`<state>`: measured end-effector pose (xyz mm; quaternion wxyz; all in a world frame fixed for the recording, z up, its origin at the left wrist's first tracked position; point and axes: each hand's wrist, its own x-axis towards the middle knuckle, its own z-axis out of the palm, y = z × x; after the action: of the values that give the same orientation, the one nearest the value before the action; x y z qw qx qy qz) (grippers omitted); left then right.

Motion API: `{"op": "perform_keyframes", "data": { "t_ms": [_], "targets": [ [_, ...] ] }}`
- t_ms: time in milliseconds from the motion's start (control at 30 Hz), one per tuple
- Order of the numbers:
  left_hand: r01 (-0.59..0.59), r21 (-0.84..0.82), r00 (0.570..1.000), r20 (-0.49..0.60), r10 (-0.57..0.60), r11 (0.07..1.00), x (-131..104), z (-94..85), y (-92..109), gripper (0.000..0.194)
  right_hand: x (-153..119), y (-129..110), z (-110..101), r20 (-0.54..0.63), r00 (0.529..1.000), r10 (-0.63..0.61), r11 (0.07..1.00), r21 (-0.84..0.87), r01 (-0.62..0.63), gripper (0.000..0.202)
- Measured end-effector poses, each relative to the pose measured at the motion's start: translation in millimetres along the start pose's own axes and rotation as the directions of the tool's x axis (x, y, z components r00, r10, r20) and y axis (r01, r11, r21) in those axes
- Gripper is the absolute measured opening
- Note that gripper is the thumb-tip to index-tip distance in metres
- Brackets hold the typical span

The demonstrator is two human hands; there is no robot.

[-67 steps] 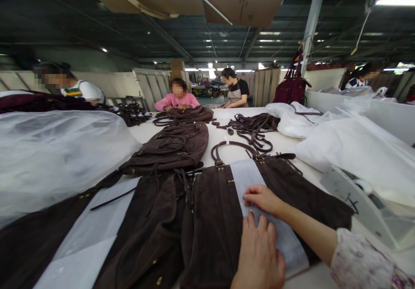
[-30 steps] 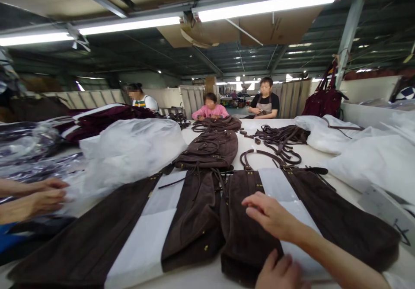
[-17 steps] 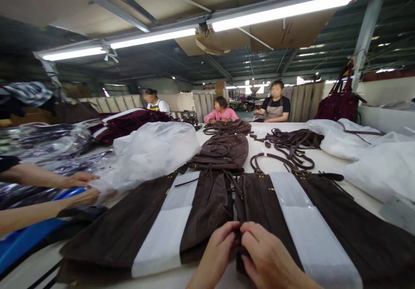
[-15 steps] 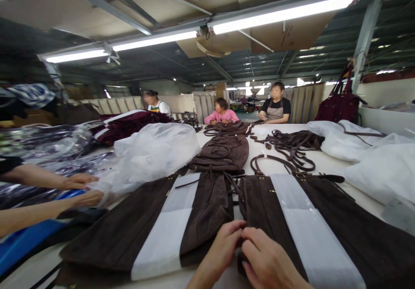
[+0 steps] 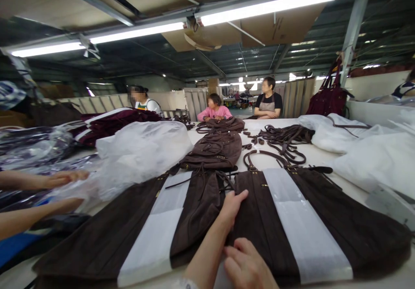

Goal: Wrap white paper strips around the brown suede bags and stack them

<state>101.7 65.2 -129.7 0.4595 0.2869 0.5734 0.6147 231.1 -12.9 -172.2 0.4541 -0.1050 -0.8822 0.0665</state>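
Two dark brown bags lie flat side by side in front of me, each with a whitish wrap band across it. My left hand (image 5: pixel 231 209) is closed on the upper left edge of the right bag (image 5: pixel 256 219), its thumb lying over the front and the other fingers partly hidden. Lower down, near the bottom corner of that same edge, my right hand (image 5: pixel 248 265) has its fingers curled in against the bag. The left bag (image 5: pixel 191 232) rests just beside my left forearm. Curved brown handles (image 5: pixel 269 154) stretch from the right bag's top.
Beyond lies another brown bag (image 5: pixel 215 148), with a pile of brown straps (image 5: pixel 288 137) to its right. Clear plastic (image 5: pixel 145 146) heaps up at left, where a co-worker's hands (image 5: pixel 66 178) handle it. White plastic (image 5: pixel 372 155) covers the right side. Several people stand across the table.
My left hand has moved away from my right, up along the right bag's edge. My right hand has shifted slightly down and left. The co-worker's hands have moved left.
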Motion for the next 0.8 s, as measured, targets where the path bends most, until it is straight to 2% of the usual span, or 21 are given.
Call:
{"op": "perform_keyframes", "data": {
  "t_ms": [167,233,267,333,400,467,600,667,800],
  "targets": [
    [-0.036,0.017,0.999,-0.011,0.036,0.999,24,4.7,-9,0.031,-8,8,21,0.012,0.998,-0.062,0.991,0.124,0.06,0.024],
    [-0.028,0.021,1.0,-0.014,0.028,0.999,27,5.0,-14,0.03,-7,10,19,-0.014,0.997,-0.077,0.965,0.248,0.078,0.027],
    [-0.022,0.016,1.0,-0.006,0.022,1.0,26,5.3,-15,0.029,-6,11,14,-0.017,0.999,-0.049,0.938,0.344,0.051,0.027],
    [-0.013,-0.01,0.999,0.033,0.013,1.0,22,6.5,-13,0.029,-3,11,-5,0.008,0.994,0.113,0.821,0.562,-0.098,0.024],
    [-0.006,-0.054,0.997,0.083,0.01,0.999,15,8.6,-8,0.03,0,11,-29,0.066,0.936,0.346,0.634,0.719,-0.285,0.019],
    [0.008,-0.099,0.993,0.118,0.004,0.995,8,10.8,-4,0.029,2,13,-50,0.127,0.828,0.546,0.446,0.793,-0.416,0.016],
    [0.024,-0.134,0.997,0.079,-0.013,0.991,-3,12.3,-8,0.019,1,18,-71,0.178,0.654,0.735,0.183,0.878,-0.443,0.015],
    [0.043,-0.122,0.998,0.058,-0.036,0.992,-7,12.1,-12,0.019,-2,20,-73,0.187,0.624,0.759,0.124,0.899,-0.42,0.016],
    [0.145,-0.077,0.989,0.048,-0.142,0.986,-10,13.4,-17,0.027,-11,21,-73,0.211,0.662,0.719,0.124,0.898,-0.422,0.017]
  ]
}}
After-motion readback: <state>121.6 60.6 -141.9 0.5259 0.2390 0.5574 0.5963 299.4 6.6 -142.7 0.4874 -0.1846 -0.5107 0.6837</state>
